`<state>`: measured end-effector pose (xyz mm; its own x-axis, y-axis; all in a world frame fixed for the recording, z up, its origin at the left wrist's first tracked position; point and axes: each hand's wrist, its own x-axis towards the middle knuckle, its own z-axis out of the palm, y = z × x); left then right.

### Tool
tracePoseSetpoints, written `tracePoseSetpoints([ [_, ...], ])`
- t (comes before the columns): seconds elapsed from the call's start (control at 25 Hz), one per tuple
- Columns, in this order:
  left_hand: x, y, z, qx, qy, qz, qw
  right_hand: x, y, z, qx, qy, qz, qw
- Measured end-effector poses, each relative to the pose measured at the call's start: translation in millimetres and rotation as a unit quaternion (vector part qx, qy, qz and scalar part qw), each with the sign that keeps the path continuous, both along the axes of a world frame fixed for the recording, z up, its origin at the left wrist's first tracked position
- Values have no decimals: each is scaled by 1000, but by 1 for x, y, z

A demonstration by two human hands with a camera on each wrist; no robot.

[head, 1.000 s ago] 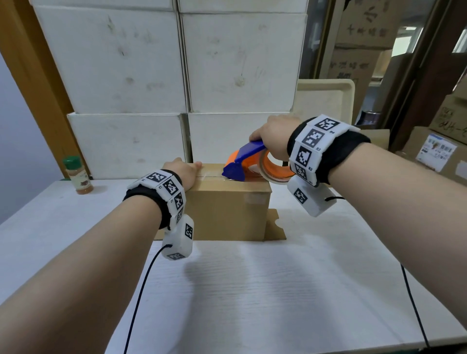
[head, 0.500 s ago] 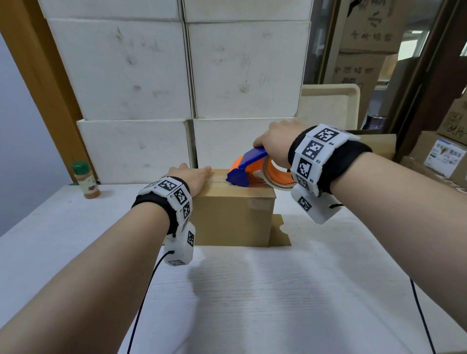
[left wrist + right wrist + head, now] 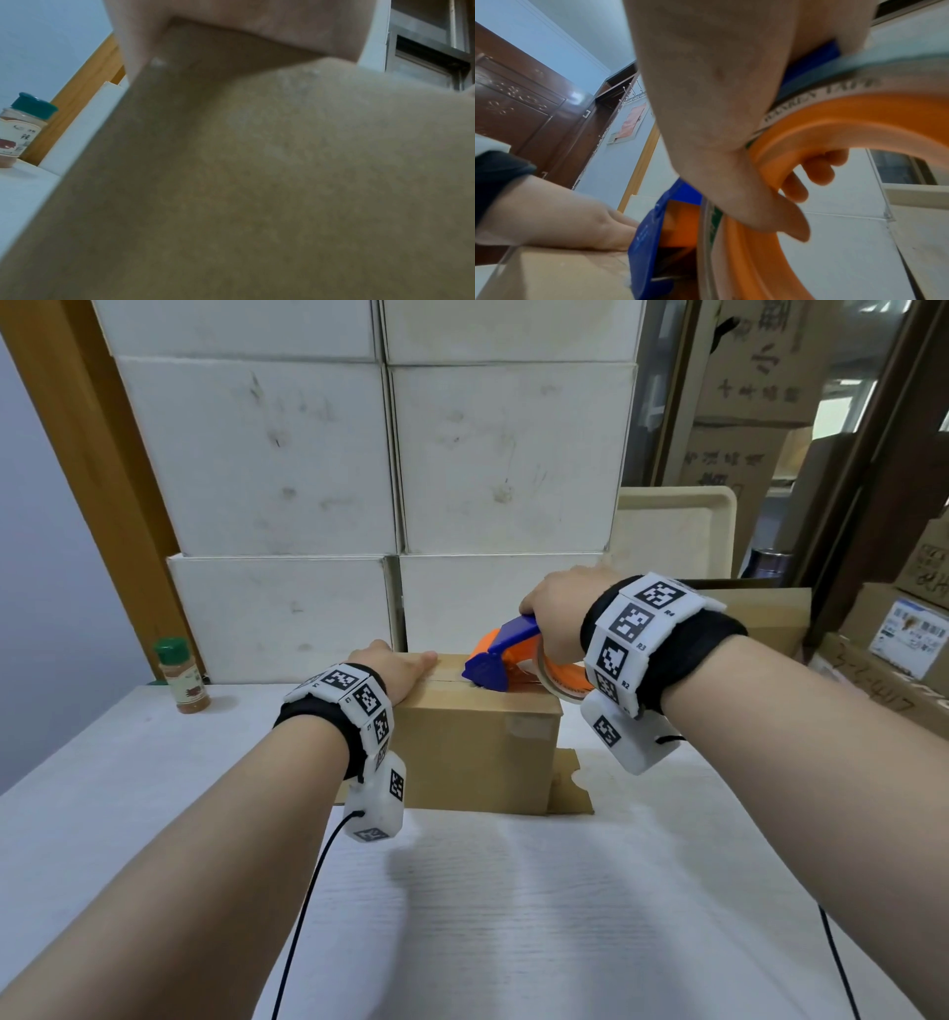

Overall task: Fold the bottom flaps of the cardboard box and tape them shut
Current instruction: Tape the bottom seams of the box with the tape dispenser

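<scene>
A brown cardboard box [image 3: 477,752] stands on the white table [image 3: 513,916] with its folded flaps facing up. My left hand [image 3: 398,667] lies flat on the box's top left part, fingers straight, pressing the flaps down; the box side [image 3: 282,182] fills the left wrist view. My right hand [image 3: 557,613] grips an orange and blue tape dispenser [image 3: 506,654], whose blue nose touches the flap seam near the middle of the top. In the right wrist view my fingers [image 3: 816,172] curl through the orange ring of the dispenser [image 3: 834,125].
A spice jar [image 3: 179,675] with a green cap stands at the table's back left. Stacked white boxes [image 3: 390,469] form a wall just behind the box. A loose flap [image 3: 570,783] sticks out at the box's lower right. Brown cartons [image 3: 898,660] stand at the right.
The dispenser and my right hand have shifted slightly to the right along the seam. My left hand stays pressed on the box top.
</scene>
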<state>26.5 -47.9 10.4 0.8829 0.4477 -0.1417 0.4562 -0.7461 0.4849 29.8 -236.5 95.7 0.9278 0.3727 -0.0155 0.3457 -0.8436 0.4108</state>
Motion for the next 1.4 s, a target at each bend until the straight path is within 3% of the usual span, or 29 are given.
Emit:
tracePoseSetpoints([
  [0.28, 13, 0, 4, 79, 41, -27, 996, 7, 11, -2, -37, 45, -25, 998],
  [0.44, 12, -13, 20, 214, 43, -59, 974, 13, 13, -6, -34, 49, -26, 998],
  [0.6, 16, -29, 10, 171, 14, -109, 979, 18, 10, -10, -31, 38, -2, 999],
  [0.72, 16, -30, -2, 239, 21, -147, 959, 9, 4, -13, 22, 5, 11, 1000],
  [0.96, 12, -16, -5, 225, 10, -133, 965, 6, 10, -4, -12, 65, -12, 998],
  [1.16, 8, -11, -1, 248, 10, -137, 959, -3, 10, -3, -36, 64, 1, 997],
  [1.4, 17, -4, -10, 210, 16, -109, 971, -13, -14, -5, -9, 68, -4, 998],
])
